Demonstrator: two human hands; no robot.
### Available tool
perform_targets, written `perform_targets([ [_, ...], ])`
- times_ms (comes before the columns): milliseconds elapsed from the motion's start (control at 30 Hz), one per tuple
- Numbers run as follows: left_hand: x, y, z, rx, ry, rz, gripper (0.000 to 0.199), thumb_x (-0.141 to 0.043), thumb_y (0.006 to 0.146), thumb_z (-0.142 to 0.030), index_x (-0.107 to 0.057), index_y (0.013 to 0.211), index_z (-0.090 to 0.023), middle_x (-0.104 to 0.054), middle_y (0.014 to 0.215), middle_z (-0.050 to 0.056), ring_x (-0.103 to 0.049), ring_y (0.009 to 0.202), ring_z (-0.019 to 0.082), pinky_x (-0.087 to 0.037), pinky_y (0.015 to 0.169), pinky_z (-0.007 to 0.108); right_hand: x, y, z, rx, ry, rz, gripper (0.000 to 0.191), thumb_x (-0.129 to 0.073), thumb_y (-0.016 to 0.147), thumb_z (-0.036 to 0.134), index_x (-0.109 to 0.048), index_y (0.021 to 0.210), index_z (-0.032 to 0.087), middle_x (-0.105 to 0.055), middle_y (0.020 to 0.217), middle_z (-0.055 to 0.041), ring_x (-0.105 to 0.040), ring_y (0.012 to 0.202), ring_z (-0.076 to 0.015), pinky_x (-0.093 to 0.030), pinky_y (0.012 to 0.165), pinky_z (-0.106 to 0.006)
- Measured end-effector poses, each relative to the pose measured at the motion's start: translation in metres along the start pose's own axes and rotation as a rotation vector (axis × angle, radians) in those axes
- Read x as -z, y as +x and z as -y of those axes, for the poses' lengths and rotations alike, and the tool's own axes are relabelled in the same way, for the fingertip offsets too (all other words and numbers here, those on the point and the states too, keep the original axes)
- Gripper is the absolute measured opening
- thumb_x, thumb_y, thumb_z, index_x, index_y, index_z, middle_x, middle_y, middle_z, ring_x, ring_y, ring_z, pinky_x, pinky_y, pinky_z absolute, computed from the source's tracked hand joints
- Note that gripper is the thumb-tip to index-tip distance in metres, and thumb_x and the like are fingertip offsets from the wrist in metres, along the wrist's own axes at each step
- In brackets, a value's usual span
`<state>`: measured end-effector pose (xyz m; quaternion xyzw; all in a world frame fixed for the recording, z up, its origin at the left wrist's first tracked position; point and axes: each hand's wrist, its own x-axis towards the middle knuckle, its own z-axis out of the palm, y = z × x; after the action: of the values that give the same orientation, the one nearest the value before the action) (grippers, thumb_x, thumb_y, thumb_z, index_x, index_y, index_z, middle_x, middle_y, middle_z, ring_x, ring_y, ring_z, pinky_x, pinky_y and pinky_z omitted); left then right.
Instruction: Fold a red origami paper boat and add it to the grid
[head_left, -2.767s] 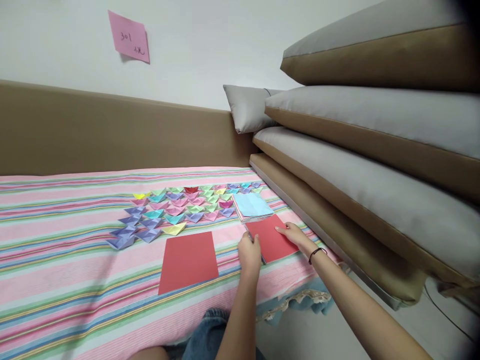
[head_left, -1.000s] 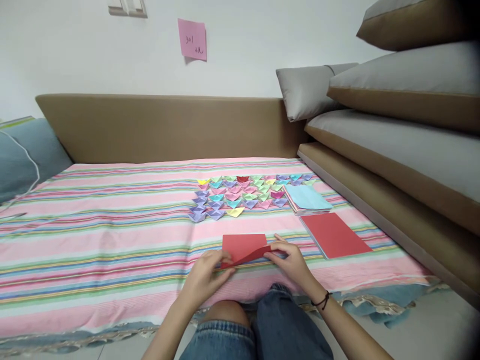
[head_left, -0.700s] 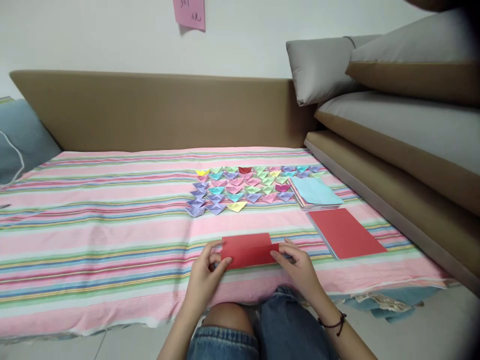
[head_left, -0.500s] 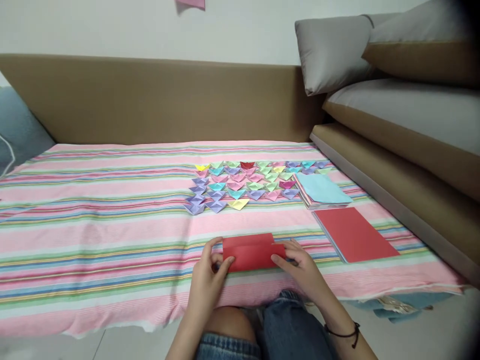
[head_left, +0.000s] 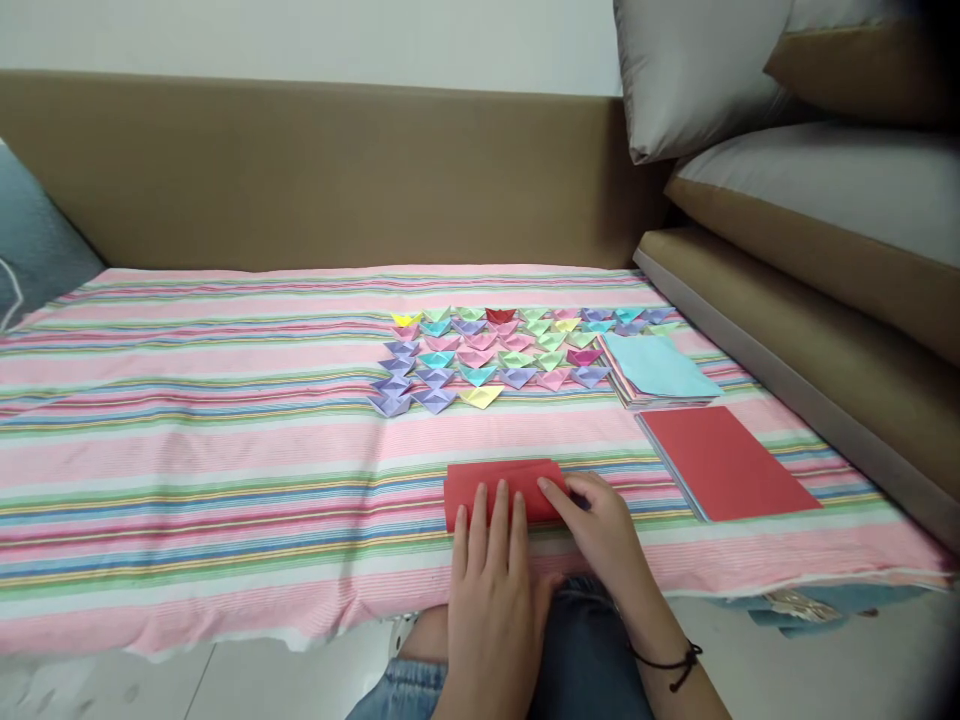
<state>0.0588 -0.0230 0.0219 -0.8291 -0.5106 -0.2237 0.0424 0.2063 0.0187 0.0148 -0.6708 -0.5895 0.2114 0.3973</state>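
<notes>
A folded sheet of red paper (head_left: 465,490) lies on the striped cloth in front of me, its long sides running left to right. My left hand (head_left: 491,580) rests flat on it, fingers stretched out and pointing away from me, near the front edge. At the paper's right end, my right hand (head_left: 592,515) pinches it, with the thumb on top and the other fingers curled behind. Beyond the paper, several small folded paper boats (head_left: 478,357) in many colours stand in rows.
Right of the boats lies a stack of pastel paper (head_left: 660,368) with light blue on top. Nearer is a stack with a red top sheet (head_left: 727,465). The striped cloth (head_left: 225,480) ends just before my knees. Cushions (head_left: 817,190) are piled at the right.
My left hand has let go of the paper's left end and now lies flat across its front. The paper is pressed flatter. My view has tilted down slightly.
</notes>
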Motion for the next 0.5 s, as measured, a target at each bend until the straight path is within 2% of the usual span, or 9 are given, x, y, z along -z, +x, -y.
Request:
perform_targets([
  [133,-0.012,-0.001,0.003,0.057,-0.009,0.043,0.064,-0.057,0.078,-0.036,-0.039,0.136,-0.015,-0.039,0.143,0.013,-0.034,0.131,0.035,-0.039,0.1,0.052,-0.005,-0.002,0.0,-0.001,-0.054,-0.098,0.036,-0.054,0.081,0.045,-0.052,0.056,0.019,-0.056,0.059,-0.0025,-0.049,0.061,-0.0185,-0.039,0.06,-0.031],
  [233,-0.016,-0.001,0.008,0.1,-0.016,0.055,0.065,-0.057,0.077,-0.034,-0.038,0.137,-0.019,-0.038,0.144,0.011,-0.031,0.132,0.037,-0.039,0.099,0.054,-0.007,-0.004,-0.001,-0.027,-0.047,-0.148,0.026,-0.057,0.078,0.045,-0.059,0.074,0.02,-0.062,0.072,-0.0048,-0.055,0.07,-0.0221,-0.043,0.068,-0.035],
  [333,-0.018,0.001,0.011,0.099,-0.006,0.06,0.067,-0.059,0.076,-0.035,-0.037,0.138,-0.022,-0.036,0.145,0.01,-0.028,0.133,0.039,-0.039,0.098,0.056,-0.008,-0.003,-0.002,-0.029,-0.066,-0.169,0.03,-0.059,0.076,0.043,-0.06,0.098,0.021,-0.064,0.079,-0.0057,-0.058,0.075,-0.0247,-0.044,0.075,-0.04],
  [400,-0.02,0.002,0.014,0.097,-0.005,0.053,0.068,-0.059,0.075,-0.037,-0.037,0.138,-0.024,-0.035,0.146,0.009,-0.027,0.133,0.039,-0.039,0.097,0.057,-0.009,-0.002,-0.004,-0.018,-0.106,-0.194,0.035,-0.059,0.076,0.043,-0.06,0.105,0.023,-0.063,0.076,-0.0053,-0.058,0.075,-0.0252,-0.044,0.076,-0.042],
  [500,-0.024,0.002,0.021,0.067,-0.003,0.051,0.072,-0.059,0.074,-0.042,-0.035,0.139,-0.026,-0.035,0.146,0.007,-0.027,0.133,0.04,-0.04,0.096,0.057,-0.011,0.0,-0.007,-0.002,-0.154,-0.223,0.037,-0.057,0.076,0.046,-0.061,0.105,0.024,-0.062,0.074,-0.0053,-0.058,0.074,-0.0256,-0.043,0.076,-0.043],
])
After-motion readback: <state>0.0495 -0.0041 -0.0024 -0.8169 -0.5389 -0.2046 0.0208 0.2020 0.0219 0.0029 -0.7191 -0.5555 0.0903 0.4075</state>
